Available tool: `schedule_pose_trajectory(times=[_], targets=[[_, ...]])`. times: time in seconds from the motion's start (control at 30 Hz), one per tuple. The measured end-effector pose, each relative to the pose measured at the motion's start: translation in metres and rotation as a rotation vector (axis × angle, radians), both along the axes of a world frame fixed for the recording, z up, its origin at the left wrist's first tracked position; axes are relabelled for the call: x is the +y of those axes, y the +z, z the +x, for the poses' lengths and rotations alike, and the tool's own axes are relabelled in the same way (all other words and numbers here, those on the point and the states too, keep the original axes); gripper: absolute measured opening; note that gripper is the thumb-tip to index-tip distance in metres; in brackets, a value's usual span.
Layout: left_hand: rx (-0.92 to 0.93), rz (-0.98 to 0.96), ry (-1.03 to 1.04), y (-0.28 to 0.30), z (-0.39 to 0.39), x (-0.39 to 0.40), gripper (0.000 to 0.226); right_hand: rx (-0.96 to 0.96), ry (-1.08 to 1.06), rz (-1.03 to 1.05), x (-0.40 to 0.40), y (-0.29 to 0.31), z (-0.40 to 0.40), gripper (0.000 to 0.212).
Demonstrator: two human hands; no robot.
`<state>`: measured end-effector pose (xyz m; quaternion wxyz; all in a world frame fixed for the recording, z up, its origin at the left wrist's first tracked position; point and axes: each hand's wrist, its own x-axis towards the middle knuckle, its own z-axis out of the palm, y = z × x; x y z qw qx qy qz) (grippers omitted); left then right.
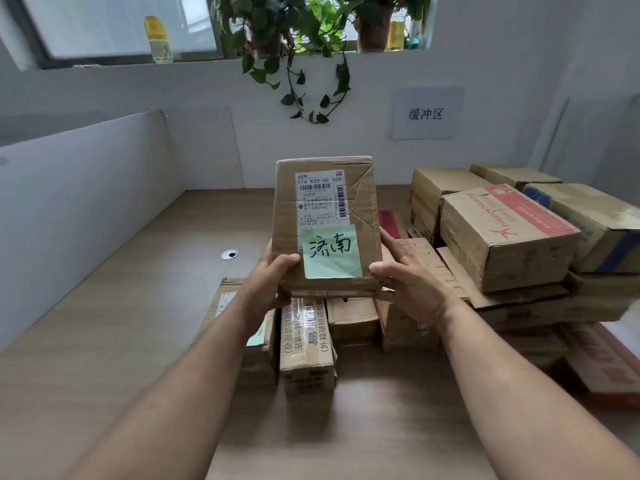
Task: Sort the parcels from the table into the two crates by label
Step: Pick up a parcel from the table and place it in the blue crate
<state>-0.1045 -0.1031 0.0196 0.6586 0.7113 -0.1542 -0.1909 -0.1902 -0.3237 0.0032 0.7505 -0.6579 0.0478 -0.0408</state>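
- Both forearms reach forward from the bottom edge, bare, converging on one parcel (327, 223) held up above the surface (114, 341).
- The left hand (268, 278) takes the parcel's lower left corner, thumb curled onto the front face, the other fingers hidden behind it.
- The right hand (407, 278) takes the lower right corner, thumb on the front edge, fingers wrapped up the side.
- Each grip is closed on the parcel, which is tilted with its labelled face toward the camera.
- The parcel is a flat, rectangular box of creased brown cardboard under clear tape, bearing a white printed shipping label (320, 199) and a pale green sticky note (330, 251) with handwritten characters.
- Below it more cardboard boxes (306, 344) lie in a row on the wood-grain surface; larger cartons (502, 233) are stacked at right.
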Motion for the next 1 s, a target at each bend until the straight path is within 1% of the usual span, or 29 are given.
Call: schedule_pose_trajectory(times=[0.07,0.13,0.2,0.27,0.3,0.4,0.43,0.53,0.57,0.6,0.7,0.77,0.9,0.93,1.0], targets=[[-0.005,0.012,0.003,-0.001,-0.003,0.007,0.022,0.002,0.026,-0.034,0.003,-0.001,0.002,0.077],[-0.003,0.006,0.111,-0.013,-0.007,0.038,0.02,0.021,0.133,-0.046,0.031,-0.003,0.017,0.078],[-0.014,0.014,0.101,-0.016,-0.011,0.043,0.033,-0.003,0.087,-0.055,0.036,-0.009,0.02,0.077],[-0.032,0.041,0.129,-0.02,-0.016,0.058,0.044,-0.001,0.087,-0.019,0.046,-0.016,0.025,0.08],[-0.041,0.04,0.146,-0.021,-0.019,0.067,0.045,0.002,0.105,0.004,0.05,-0.021,0.028,0.082],[-0.051,0.022,0.209,-0.028,-0.03,0.109,0.037,0.042,0.19,0.058,0.079,-0.03,0.04,0.086],[-0.056,0.036,0.24,-0.032,-0.035,0.124,0.04,0.052,0.213,0.066,0.089,-0.034,0.043,0.087],[-0.072,0.094,0.38,-0.043,-0.052,0.169,0.068,0.078,0.282,0.058,0.119,-0.04,0.05,0.087],[-0.084,0.114,0.432,-0.047,-0.059,0.184,0.068,0.087,0.311,0.052,0.129,-0.042,0.051,0.087],[-0.098,0.136,0.477,-0.05,-0.066,0.198,0.062,0.097,0.338,0.055,0.14,-0.043,0.052,0.087],[-0.118,0.202,0.562,-0.062,-0.088,0.238,0.052,0.134,0.416,0.073,0.178,-0.049,0.054,0.082],[-0.125,0.221,0.606,-0.069,-0.102,0.266,0.051,0.159,0.47,0.055,0.208,-0.053,0.055,0.081],[-0.088,0.241,0.686,-0.081,-0.132,0.325,0.051,0.211,0.591,-0.027,0.271,-0.067,0.051,0.092],[-0.08,0.253,0.706,-0.085,-0.141,0.341,0.052,0.219,0.623,-0.049,0.287,-0.071,0.049,0.091],[-0.064,0.278,0.751,-0.092,-0.157,0.371,0.052,0.244,0.671,-0.072,0.318,-0.079,0.045,0.082]])
